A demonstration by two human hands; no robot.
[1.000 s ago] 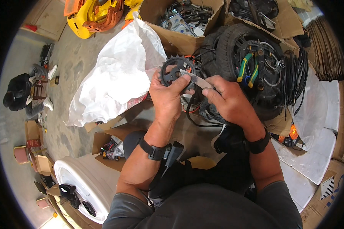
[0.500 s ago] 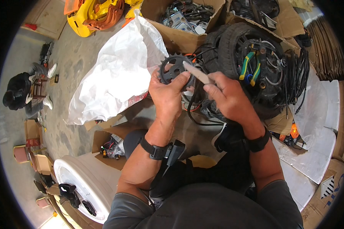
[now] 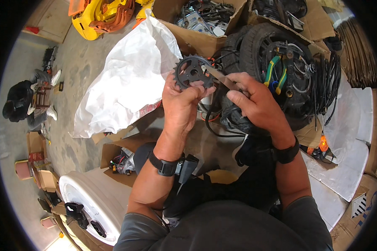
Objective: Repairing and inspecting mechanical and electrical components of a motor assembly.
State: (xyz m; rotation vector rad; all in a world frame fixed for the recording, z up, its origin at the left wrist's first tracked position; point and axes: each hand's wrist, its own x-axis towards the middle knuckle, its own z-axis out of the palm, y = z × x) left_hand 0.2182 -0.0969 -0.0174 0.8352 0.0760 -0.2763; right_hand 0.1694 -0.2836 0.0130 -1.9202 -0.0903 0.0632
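Sprocket (image 3: pixel 189 73) gripped in left hand (image 3: pixel 181 99) — right hand (image 3: pixel 255 99) clamped on flat blade (image 3: pixel 223 78).

Bright light bleaches the crumpled white sheet (image 3: pixel 127 79); edges curve into black; the blade (image 3: pixel 223 78) is perhaps blurred.

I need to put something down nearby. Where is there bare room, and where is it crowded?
Concrete floor lies bare between the white plastic sheet, the yellow plastic parts and the co-worker. Crowded: beyond the right hand, tires, green-and-yellow handles and cables bunch beside an open cardboard box.
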